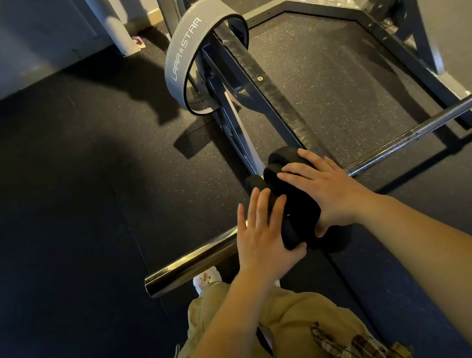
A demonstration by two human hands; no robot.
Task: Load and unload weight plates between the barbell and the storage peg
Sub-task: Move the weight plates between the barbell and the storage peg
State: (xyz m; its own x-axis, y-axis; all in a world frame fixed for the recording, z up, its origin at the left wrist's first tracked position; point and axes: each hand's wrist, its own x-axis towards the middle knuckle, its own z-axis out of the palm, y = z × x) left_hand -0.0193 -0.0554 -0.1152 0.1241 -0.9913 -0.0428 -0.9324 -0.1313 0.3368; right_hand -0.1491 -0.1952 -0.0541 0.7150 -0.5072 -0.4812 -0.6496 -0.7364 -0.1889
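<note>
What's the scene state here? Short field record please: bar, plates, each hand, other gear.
bar: barbell lies low over the rubber floor, its chrome sleeve end bare toward the lower left
plates: black weight plates sit on the sleeve, by the rack base
left hand: left hand flat against the outer plate face, fingers straight, thumb under the rim
right hand: right hand lies over the top of the plates, thumb curled round the near rim
other gear: grey lifting belt hangs on the rack

Both hands [266, 235] [323, 191] on black plates [299, 215] on barbell [191, 262]
</note>
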